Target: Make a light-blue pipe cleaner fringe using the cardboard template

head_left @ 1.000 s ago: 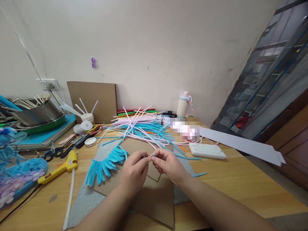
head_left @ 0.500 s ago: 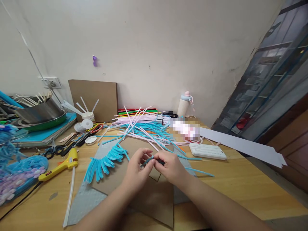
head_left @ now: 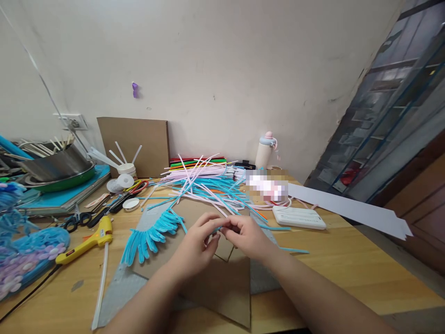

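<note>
Over the brown cardboard sheet [head_left: 222,292], my left hand [head_left: 200,239] and my right hand [head_left: 245,234] meet fingertip to fingertip. Both are closed in a pinch around a short blue pipe cleaner [head_left: 217,228], mostly hidden by the fingers. Left of my hands lies a fringe of looped blue pipe cleaners [head_left: 151,235], joined along its upper edge. Beyond them a loose pile of blue and pink pipe cleaners [head_left: 208,185] spreads across the table.
A yellow glue gun [head_left: 86,243] with a glue stick lies at left, near black-handled scissors [head_left: 76,219]. Farther back are a metal bowl [head_left: 57,162] and a white tub [head_left: 127,170]. A white box-shaped device [head_left: 299,217] and a bottle [head_left: 264,152] are at right.
My fingers have shifted around the pipe cleaner: the left index finger now stretches over toward the right fingertips, and the left thumb has dropped lower. The view has moved slightly.
</note>
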Demonstrator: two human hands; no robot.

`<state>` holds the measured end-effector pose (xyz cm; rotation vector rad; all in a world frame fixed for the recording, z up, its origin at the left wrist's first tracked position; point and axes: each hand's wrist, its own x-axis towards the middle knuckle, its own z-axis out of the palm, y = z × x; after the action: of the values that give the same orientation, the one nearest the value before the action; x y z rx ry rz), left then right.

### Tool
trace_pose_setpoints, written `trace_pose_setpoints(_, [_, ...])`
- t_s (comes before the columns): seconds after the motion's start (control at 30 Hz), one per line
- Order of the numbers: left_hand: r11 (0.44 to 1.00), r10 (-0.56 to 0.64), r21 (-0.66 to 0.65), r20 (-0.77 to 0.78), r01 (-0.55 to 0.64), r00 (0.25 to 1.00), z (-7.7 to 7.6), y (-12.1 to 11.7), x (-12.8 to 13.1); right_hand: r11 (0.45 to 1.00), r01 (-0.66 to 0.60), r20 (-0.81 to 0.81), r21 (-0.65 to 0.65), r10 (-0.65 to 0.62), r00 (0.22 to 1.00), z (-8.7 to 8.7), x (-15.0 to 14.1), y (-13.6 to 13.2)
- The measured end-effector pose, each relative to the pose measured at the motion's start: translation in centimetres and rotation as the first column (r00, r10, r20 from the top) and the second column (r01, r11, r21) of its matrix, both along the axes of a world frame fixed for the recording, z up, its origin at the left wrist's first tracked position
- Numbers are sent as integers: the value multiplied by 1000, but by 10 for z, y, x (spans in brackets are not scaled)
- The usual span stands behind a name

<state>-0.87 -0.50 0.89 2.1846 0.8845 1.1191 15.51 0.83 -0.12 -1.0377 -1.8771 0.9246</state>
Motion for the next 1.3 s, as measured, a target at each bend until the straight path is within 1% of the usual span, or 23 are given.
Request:
trace_pose_setpoints(0.1, [998, 26, 65, -73, -21, 997, 0, 2, -2, 997, -29, 8, -69, 30, 1000, 0, 3, 2])
trace_pose_setpoints(0.3, [988, 129, 117, -216, -105, 968, -9, 8, -6, 993, -56, 39, -104, 60, 997, -6, 6, 7])
trace_pose_setpoints(0.5, [966, 191, 223, -272, -131, 943, -11, 11, -12, 963, -89, -52, -256, 78, 996, -6, 8, 10])
trace_pose_setpoints(0.57, [956, 202, 267, -304, -120, 931, -10, 11, -14, 913, -151, -133, -379, 107, 985, -4, 9, 10])
trace_pose_setpoints(0.67, [949, 196, 301, -343, -90, 919, -8, 9, -15, 755, -309, -317, -578, 140, 938, -3, 10, 10])
trace_pose_setpoints(0.73, [948, 193, 310, -360, -79, 913, -6, 8, -14, 639, -416, -426, -647, 149, 892, -4, 10, 11])
trace_pose_setpoints(0.77, [947, 193, 312, -372, -73, 908, -5, 7, -14, 596, -450, -457, -665, 153, 876, -5, 10, 12])
trace_pose_setpoints(0.8, [947, 195, 314, -385, -71, 902, -5, 6, -13, 574, -464, -464, -675, 160, 871, -6, 9, 12])
trace_pose_setpoints(0.83, [947, 200, 312, -400, -72, 894, -4, 5, -13, 585, -451, -440, -674, 172, 881, -6, 9, 12])
trace_pose_setpoints(0.87, [949, 206, 305, -414, -78, 886, -4, 4, -12, 643, -406, -380, -649, 188, 906, -7, 8, 12])
trace_pose_setpoints(0.9, [953, 209, 289, -425, -87, 881, -3, 4, -11, 747, -337, -286, -573, 203, 936, -6, 8, 12])
trace_pose_setpoints(0.93, [959, 212, 263, -426, -104, 880, -3, 3, -11, 864, -267, -165, -427, 216, 962, -5, 7, 11])
trace_pose_setpoints(0.97, [967, 209, 222, -413, -125, 886, -2, 3, -11, 951, -216, -28, -220, 215, 976, -4, 8, 9])
trace_pose_setpoints(1.0, [977, 196, 153, -388, -147, 901, -2, 3, -11, 980, -199, 105, 12, 197, 975, -2, 8, 7])
trace_pose_setpoints(1.03, [987, 162, 44, -355, -157, 921, -1, 3, -11, 951, -218, 219, 217, 171, 961, 0, 9, 5])
trace_pose_setpoints(1.07, [983, 116, -98, -318, -155, 941, 0, 4, -12, 895, -259, 307, 364, 147, 940, 2, 10, 3])
trace_pose_setpoints(1.1, [958, 65, -252, -280, -139, 958, 0, 5, -13, 845, -293, 362, 447, 129, 923, 4, 10, 1])
trace_pose_setpoints(1.13, [915, 18, -387, -244, -114, 970, 1, 6, -14, 826, -299, 382, 478, 112, 917, 5, 9, 0])
trace_pose_setpoints(1.17, [875, -15, -475, -219, -94, 976, 2, 7, -15, 841, -277, 370, 466, 99, 924, 5, 9, -1])
trace_pose_setpoints(1.2, [864, -22, -496, -211, -88, 977, 4, 7, -16, 881, -233, 332, 411, 94, 939, 4, 7, -2])
trace_pose_setpoints(1.23, [889, -7, -449, -217, -94, 976, 5, 7, -16, 933, -175, 272, 313, 89, 958, 4, 6, -2])
trace_pose_setpoints(1.27, [932, 25, -347, -230, -107, 973, 6, 7, -16, 978, -112, 198, 177, 76, 977, 3, 4, -1])
trace_pose_setpoints(1.3, [969, 58, -218, -251, -114, 966, 7, 6, -15, 998, -68, 123, 12, 67, 990, 3, 2, -1])
